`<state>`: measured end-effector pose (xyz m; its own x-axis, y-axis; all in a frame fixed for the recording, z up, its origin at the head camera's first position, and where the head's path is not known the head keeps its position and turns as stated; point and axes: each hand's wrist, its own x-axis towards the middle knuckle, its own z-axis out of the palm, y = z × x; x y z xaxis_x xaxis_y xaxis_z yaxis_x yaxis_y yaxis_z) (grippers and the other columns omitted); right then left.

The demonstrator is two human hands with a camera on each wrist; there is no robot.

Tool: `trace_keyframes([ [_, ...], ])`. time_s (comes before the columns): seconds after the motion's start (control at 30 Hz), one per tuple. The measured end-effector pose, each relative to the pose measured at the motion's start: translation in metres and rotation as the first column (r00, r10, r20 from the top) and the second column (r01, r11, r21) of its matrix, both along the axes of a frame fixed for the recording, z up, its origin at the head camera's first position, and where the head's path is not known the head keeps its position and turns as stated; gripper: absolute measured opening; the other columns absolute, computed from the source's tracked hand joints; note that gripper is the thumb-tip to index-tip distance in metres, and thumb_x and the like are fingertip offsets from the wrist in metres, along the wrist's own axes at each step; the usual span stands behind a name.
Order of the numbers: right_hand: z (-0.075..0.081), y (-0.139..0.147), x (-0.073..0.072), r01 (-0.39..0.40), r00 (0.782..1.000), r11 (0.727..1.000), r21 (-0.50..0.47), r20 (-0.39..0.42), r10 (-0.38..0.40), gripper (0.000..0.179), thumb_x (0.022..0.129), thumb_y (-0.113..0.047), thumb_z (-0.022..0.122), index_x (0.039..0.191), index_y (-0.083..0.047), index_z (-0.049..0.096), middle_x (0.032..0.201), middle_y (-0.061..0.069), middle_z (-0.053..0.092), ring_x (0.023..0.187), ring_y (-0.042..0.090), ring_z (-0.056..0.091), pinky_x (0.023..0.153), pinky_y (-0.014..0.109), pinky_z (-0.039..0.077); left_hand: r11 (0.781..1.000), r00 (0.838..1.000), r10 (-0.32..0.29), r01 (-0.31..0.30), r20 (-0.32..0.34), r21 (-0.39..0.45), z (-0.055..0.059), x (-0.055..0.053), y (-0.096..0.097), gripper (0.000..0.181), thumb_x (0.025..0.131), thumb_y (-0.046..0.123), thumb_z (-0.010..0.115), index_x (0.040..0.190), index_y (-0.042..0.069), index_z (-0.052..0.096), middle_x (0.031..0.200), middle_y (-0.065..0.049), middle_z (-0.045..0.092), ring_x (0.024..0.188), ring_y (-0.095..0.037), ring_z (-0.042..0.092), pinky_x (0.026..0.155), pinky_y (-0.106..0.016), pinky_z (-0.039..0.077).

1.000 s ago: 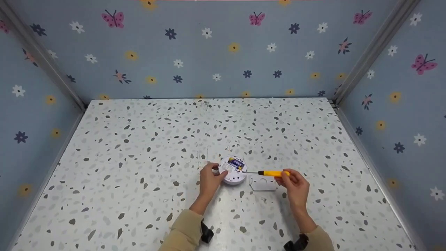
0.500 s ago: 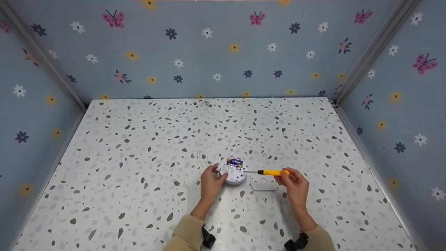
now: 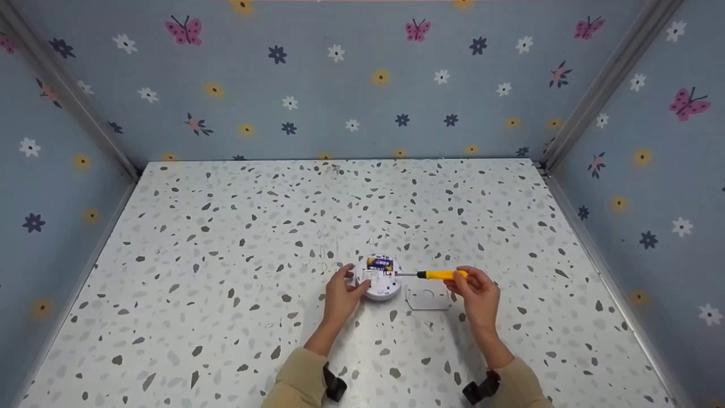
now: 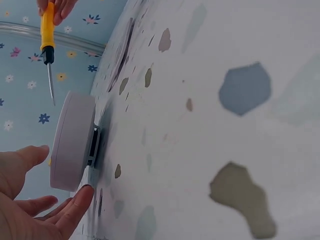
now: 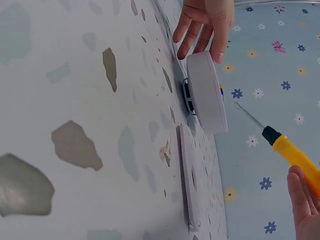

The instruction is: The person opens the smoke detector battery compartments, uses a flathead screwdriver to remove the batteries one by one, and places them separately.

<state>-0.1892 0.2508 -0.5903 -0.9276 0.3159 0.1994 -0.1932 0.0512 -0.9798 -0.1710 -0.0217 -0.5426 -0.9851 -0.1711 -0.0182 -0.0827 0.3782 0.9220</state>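
At lower centre, the left hand [image 3: 340, 296] pinches the round device [image 3: 383, 289]; the right hand [image 3: 480, 293], gripping the screwdriver [image 3: 439, 275], should steady its tip.

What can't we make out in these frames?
Head: print on the battery in the round white device, too small to read.
Left wrist: right hand, mostly cut off by the top edge; device's battery side, turned away.
Right wrist: yellow screwdriver handle's end, cut off by the right edge.
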Motion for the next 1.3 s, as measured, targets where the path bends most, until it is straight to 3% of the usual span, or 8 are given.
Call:
trace_keyframes([
  [0.17, 0.0, 0.0, -0.006, -0.041, 0.997, 0.999, -0.012, -0.069, 0.04, 0.031, 0.079, -0.02, 0.066, 0.1, 0.003, 0.06, 0.084, 0.018, 0.063, 0.071, 0.031, 0.063, 0.061, 0.034, 0.051, 0.996, 0.999, -0.033, 0.03, 0.042, 0.08, -0.001, -0.005, -0.003, 0.055, 0.079, 0.018, 0.066, 0.125, -0.003, 0.044, 0.109, -0.017, 0.053, 0.086, -0.024, 0.057, 0.073, -0.029, 0.048],
  [0.33, 0.0, -0.002, -0.012, -0.048, 0.995, 0.999, 0.023, -0.084, 0.05, 0.031, 0.08, -0.021, 0.066, 0.101, 0.001, 0.06, 0.084, 0.016, 0.063, 0.072, 0.03, 0.064, 0.061, 0.033, 0.052, 0.993, 0.996, -0.045, 0.036, 0.076, 0.11, 0.0, -0.009, -0.004, 0.055, 0.08, 0.019, 0.065, 0.126, -0.003, 0.044, 0.109, -0.017, 0.054, 0.089, -0.024, 0.056, 0.074, -0.03, 0.048],
  [0.83, -0.003, -0.004, -0.027, -0.084, 0.988, 0.993, 0.086, -0.125, 0.095, 0.024, 0.08, -0.018, 0.065, 0.1, -0.005, 0.062, 0.085, 0.013, 0.063, 0.073, 0.027, 0.064, 0.062, 0.032, 0.052, 0.996, 0.994, -0.077, 0.073, 0.073, 0.054, -0.003, -0.014, -0.004, 0.051, 0.08, 0.02, 0.066, 0.125, 0.002, 0.048, 0.098, -0.013, 0.057, 0.083, -0.02, 0.053, 0.071, -0.03, 0.045],
  [0.87, 0.005, -0.006, -0.023, -0.106, 0.984, 0.992, 0.068, -0.133, 0.115, 0.021, 0.081, -0.014, 0.064, 0.1, -0.003, 0.061, 0.085, 0.015, 0.063, 0.074, 0.027, 0.063, 0.063, 0.032, 0.052, 0.996, 0.995, -0.076, 0.072, 0.071, 0.05, -0.004, -0.014, -0.003, 0.051, 0.079, 0.02, 0.066, 0.124, 0.002, 0.049, 0.098, -0.013, 0.057, 0.082, -0.02, 0.052, 0.071, -0.029, 0.044],
  [0.97, 0.007, -0.006, -0.024, -0.109, 0.983, 0.991, 0.075, -0.141, 0.119, 0.02, 0.081, -0.011, 0.063, 0.099, -0.003, 0.061, 0.086, 0.017, 0.063, 0.073, 0.028, 0.063, 0.063, 0.032, 0.051, 0.997, 0.996, -0.072, 0.07, 0.053, 0.039, -0.006, -0.013, -0.002, 0.051, 0.079, 0.02, 0.066, 0.123, 0.001, 0.05, 0.097, -0.013, 0.058, 0.081, -0.019, 0.052, 0.07, -0.029, 0.044],
  [1.17, 0.0, -0.002, -0.03, -0.104, 0.977, 0.982, 0.158, -0.167, 0.131, 0.02, 0.081, -0.014, 0.064, 0.099, -0.006, 0.062, 0.085, 0.013, 0.063, 0.071, 0.025, 0.064, 0.061, 0.029, 0.051, 0.997, 0.998, -0.065, 0.064, 0.013, 0.039, -0.005, -0.012, -0.001, 0.049, 0.078, 0.016, 0.068, 0.121, 0.0, 0.052, 0.093, -0.012, 0.058, 0.078, -0.019, 0.052, 0.068, -0.028, 0.043],
  [1.2, 0.008, -0.005, -0.027, -0.124, 0.975, 0.981, 0.151, -0.163, 0.149, 0.019, 0.082, -0.01, 0.063, 0.1, -0.004, 0.061, 0.086, 0.015, 0.063, 0.072, 0.025, 0.064, 0.063, 0.03, 0.052, 0.997, 0.998, -0.064, 0.063, 0.011, 0.041, -0.005, -0.011, -0.001, 0.049, 0.077, 0.016, 0.068, 0.121, 0.0, 0.052, 0.093, -0.012, 0.058, 0.078, -0.019, 0.052, 0.068, -0.028, 0.043],
  [1.3, 0.009, -0.004, -0.028, -0.13, 0.974, 0.974, 0.184, -0.16, 0.16, 0.021, 0.082, -0.01, 0.062, 0.1, 0.0, 0.06, 0.087, 0.015, 0.063, 0.072, 0.024, 0.064, 0.062, 0.029, 0.052, 0.998, 0.998, -0.057, 0.056, 0.02, 0.042, -0.005, -0.011, 0.0, 0.049, 0.077, 0.016, 0.068, 0.121, 0.001, 0.052, 0.093, -0.011, 0.058, 0.078, -0.019, 0.052, 0.068, -0.028, 0.043],
])
